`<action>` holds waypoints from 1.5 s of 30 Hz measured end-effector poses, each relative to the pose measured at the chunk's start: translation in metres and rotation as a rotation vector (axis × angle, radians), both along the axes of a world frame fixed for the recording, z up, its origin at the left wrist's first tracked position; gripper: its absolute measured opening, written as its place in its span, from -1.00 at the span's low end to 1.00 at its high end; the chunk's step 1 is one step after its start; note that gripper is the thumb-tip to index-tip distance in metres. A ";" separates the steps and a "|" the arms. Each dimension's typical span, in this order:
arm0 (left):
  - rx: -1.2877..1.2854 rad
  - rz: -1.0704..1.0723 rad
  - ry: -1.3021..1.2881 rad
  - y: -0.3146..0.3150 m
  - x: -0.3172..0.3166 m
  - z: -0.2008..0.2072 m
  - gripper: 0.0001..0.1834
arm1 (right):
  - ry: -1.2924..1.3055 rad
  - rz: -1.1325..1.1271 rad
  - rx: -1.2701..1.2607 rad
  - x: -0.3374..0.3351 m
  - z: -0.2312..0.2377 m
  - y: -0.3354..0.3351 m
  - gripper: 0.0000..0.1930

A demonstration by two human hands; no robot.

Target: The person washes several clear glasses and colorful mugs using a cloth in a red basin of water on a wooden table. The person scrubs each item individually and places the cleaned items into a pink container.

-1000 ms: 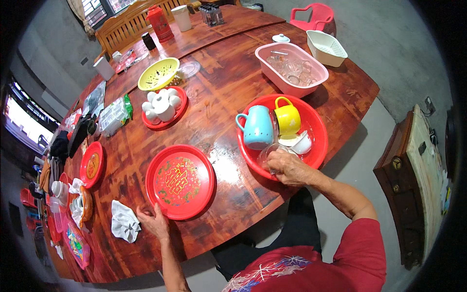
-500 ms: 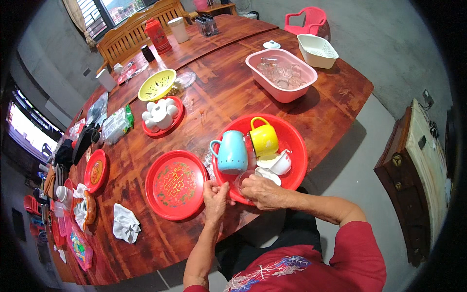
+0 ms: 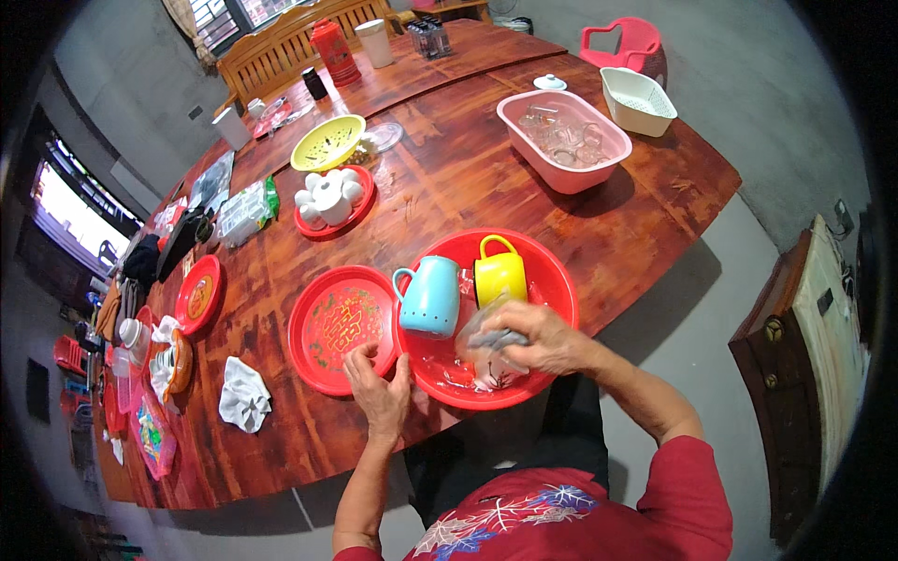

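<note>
A red basin (image 3: pixel 561 271) sits near the table's front edge, with a light blue mug (image 3: pixel 432 299) and a yellow mug (image 3: pixel 500 278) in it. My right hand (image 3: pixel 538 341) is over the basin, closed on a pale, greyish object (image 3: pixel 491 338) that motion blurs. Below that object, white and clear shapes in the basin are hard to tell apart. To the left lies a round red tray (image 3: pixel 313 346) with a gold pattern. My left hand (image 3: pixel 381 397) is at the tray's near right edge, beside the basin, thumb and fingers apart and nothing seen between them.
Behind the basin stands a pink tub (image 3: pixel 552 175) of clear glasses, beside a cream basket (image 3: pixel 639 101). White cups sit on a small red plate (image 3: pixel 360 208) near a yellow colander (image 3: pixel 327 140). A white cloth (image 3: pixel 245 397) lies left of the tray.
My right hand has lifted slightly from the basin's near rim, holding the pale object. The left hand has shifted away from the basin rim and opened. The whole view has shifted a little.
</note>
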State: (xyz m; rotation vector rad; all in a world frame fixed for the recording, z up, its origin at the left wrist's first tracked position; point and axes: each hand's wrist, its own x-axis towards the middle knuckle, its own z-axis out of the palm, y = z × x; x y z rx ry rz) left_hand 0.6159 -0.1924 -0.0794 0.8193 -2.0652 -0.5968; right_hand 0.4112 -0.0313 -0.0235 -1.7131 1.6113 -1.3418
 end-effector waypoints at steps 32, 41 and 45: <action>0.056 -0.581 -0.667 0.054 -0.063 0.025 -0.17 | 0.570 0.085 0.581 -0.074 -0.028 -0.004 -0.74; 0.602 -0.459 0.081 0.062 -0.073 0.028 -0.50 | 0.318 0.012 0.223 -0.058 0.040 0.011 -0.77; 1.713 -0.749 0.535 0.063 -0.093 0.047 -0.47 | 0.177 0.013 0.006 -0.041 0.045 0.007 -0.79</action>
